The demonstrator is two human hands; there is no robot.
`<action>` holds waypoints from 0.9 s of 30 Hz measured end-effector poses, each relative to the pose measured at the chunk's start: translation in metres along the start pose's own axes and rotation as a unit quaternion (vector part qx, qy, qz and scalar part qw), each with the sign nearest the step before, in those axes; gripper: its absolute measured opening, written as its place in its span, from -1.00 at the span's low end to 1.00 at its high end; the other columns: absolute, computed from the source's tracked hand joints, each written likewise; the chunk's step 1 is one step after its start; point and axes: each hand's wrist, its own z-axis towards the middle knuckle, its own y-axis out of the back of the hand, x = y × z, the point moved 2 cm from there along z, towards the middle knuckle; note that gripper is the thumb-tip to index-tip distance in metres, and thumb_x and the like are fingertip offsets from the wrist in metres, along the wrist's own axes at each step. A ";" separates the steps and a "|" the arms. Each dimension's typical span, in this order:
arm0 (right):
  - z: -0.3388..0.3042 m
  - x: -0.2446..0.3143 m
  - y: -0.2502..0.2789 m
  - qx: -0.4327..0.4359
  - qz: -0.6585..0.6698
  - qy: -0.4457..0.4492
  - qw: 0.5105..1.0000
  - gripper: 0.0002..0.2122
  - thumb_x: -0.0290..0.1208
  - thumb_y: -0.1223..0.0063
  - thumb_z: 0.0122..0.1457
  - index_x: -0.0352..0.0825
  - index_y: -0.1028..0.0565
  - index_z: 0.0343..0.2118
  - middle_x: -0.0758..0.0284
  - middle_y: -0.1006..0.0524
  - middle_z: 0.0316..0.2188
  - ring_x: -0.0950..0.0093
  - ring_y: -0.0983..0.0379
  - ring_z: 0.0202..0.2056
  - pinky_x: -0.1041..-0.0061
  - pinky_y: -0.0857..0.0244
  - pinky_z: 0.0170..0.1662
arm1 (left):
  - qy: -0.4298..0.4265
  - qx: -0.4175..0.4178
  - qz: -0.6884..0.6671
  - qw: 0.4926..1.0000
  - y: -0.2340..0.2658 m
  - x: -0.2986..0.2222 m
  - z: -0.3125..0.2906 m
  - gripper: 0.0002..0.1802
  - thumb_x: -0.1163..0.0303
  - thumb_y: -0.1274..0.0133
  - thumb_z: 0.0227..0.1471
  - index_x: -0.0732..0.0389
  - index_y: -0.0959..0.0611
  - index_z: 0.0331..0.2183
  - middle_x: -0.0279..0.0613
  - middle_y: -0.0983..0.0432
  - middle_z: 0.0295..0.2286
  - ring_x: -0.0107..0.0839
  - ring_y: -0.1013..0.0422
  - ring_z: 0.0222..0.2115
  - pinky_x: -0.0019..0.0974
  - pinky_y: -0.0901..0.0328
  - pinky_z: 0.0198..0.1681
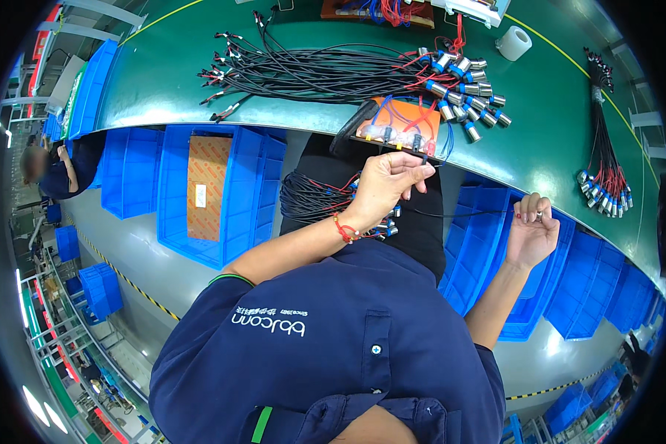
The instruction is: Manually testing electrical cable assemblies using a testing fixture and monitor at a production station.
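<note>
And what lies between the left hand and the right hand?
In the head view, a thin black cable runs from the right hand toward the left hand, passing in front of dark trousers and a blue bin.

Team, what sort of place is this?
Probably a cable-assembly workshop: black cables with metal connectors lie on a long green workbench, and blue plastic bins stand along its edge.

The green bench (177, 66) carries a spread of black cables (311, 72), its silver connectors (469, 89) lying to the right, near a white roll (512, 45). Farther right lies a second cable bundle (601, 137), and an orange board (405, 120) sits at the bench's near edge.
</note>
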 end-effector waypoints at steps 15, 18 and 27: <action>0.000 0.002 -0.003 -0.007 -0.015 0.016 1.000 -0.86 -0.37 0.20 -0.01 -0.35 -0.29 -0.49 0.39 -0.17 -0.60 0.56 -0.04 -0.52 0.54 0.04 -0.40 | -0.069 -0.047 0.017 0.996 -0.010 0.005 0.003 -0.83 0.40 -0.19 0.05 0.31 -0.68 -0.32 -0.29 -0.56 -0.58 -0.72 -0.30 -0.68 -0.63 -0.16 -0.63; 0.000 0.000 -0.003 -0.012 -0.013 0.013 1.000 -0.86 -0.37 0.20 -0.01 -0.34 -0.28 -0.49 0.40 -0.16 -0.60 0.56 -0.03 -0.52 0.54 0.05 -0.41 | -0.070 -0.050 0.014 0.996 -0.011 0.006 0.007 -0.84 0.41 -0.18 0.06 0.31 -0.69 -0.34 -0.28 -0.57 -0.58 -0.71 -0.28 -0.70 -0.62 -0.15 -0.64; 0.001 0.002 0.004 0.003 0.004 0.074 0.997 -0.89 -0.49 0.11 -0.02 -0.28 -0.23 -0.58 0.41 -0.10 -0.65 0.57 -0.01 -0.56 0.53 0.07 -0.42 | 0.021 0.057 -0.055 0.997 -0.007 -0.001 0.008 -0.69 0.21 -0.08 0.16 0.29 -0.67 -0.35 -0.29 -0.55 -0.55 -0.71 -0.25 -0.69 -0.62 -0.13 -0.61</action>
